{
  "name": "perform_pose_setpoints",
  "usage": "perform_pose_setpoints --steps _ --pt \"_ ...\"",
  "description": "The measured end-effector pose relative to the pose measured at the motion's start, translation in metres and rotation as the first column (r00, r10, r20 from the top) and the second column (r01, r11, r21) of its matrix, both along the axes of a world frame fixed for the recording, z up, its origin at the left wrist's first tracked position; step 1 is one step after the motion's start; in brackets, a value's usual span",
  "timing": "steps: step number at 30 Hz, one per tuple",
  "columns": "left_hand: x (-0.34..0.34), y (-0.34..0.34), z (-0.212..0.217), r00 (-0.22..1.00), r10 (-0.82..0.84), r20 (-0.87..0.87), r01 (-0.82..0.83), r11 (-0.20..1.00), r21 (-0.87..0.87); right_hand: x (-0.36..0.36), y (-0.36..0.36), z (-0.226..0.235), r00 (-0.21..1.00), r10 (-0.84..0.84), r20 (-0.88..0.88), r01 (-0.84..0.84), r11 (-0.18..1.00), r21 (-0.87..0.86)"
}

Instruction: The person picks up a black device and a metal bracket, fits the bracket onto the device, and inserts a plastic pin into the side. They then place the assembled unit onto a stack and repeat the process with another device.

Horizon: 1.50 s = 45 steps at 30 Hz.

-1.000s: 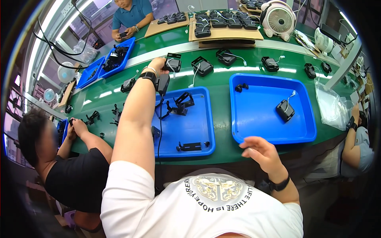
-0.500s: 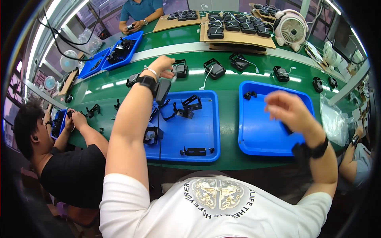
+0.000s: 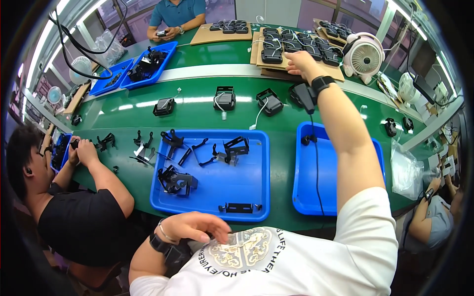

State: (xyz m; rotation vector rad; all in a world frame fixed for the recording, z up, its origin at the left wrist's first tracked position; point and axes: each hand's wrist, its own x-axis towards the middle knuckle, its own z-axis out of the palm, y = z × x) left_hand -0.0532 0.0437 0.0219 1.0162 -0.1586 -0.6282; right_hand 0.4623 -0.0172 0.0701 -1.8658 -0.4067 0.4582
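My left hand (image 3: 200, 227) hovers in front of my shirt, just below the near edge of a blue tray (image 3: 265, 172); it is open, fingers loosely stretched, holding nothing. In that tray lie several black metal brackets (image 3: 183, 183) and a bracket with end knobs (image 3: 239, 207). My right arm stretches across the table over the right blue tray (image 3: 298, 182). At its end, my right hand (image 3: 302, 65) is open at the front edge of the cardboard, beside rows of black boxes with white cables (image 3: 272, 55). Whether its fingertips touch a box is unclear.
Single black cabled boxes (image 3: 224, 100) stand along the green table (image 3: 197, 116). A fan (image 3: 364, 56) stands at the back right, a plastic bag (image 3: 407, 172) lies at the right. A co-worker (image 3: 74, 197) handles parts at the left; another person (image 3: 177, 19) sits across.
My right hand has moved from above the right tray forward to the cardboard. My left hand has drawn back from a box on the table to my shirt front. The view has shifted slightly.
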Motion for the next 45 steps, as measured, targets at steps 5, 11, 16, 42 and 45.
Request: perform_pose_setpoints --steps 5,11,16,42,45 --pt "-0.024 0.015 -0.038 0.951 0.308 -0.027 -0.308 0.936 -0.17 -0.01 0.043 -0.002 0.772 -0.058 0.633 0.366 0.854 -0.369" --pt "-0.015 0.022 -0.053 0.939 0.342 -0.02 -0.324 0.865 -0.382 -0.035 0.084 -0.014 0.738 -0.045 0.673 0.492 0.72 -0.491" --pt "-0.017 0.028 -0.061 0.941 0.337 -0.017 -0.306 0.831 -0.464 -0.033 0.082 -0.029 0.629 -0.038 0.776 0.535 0.746 -0.397" --pt "0.017 -0.043 -0.032 0.731 0.682 0.014 -0.669 0.72 -0.186 -0.385 -0.118 -0.043 0.269 0.417 0.868 -0.523 0.82 -0.232" --pt "0.019 -0.054 -0.025 0.733 0.674 -0.095 -0.68 0.721 -0.131 -0.389 -0.13 -0.052 0.288 0.411 0.865 -0.498 0.836 -0.231"
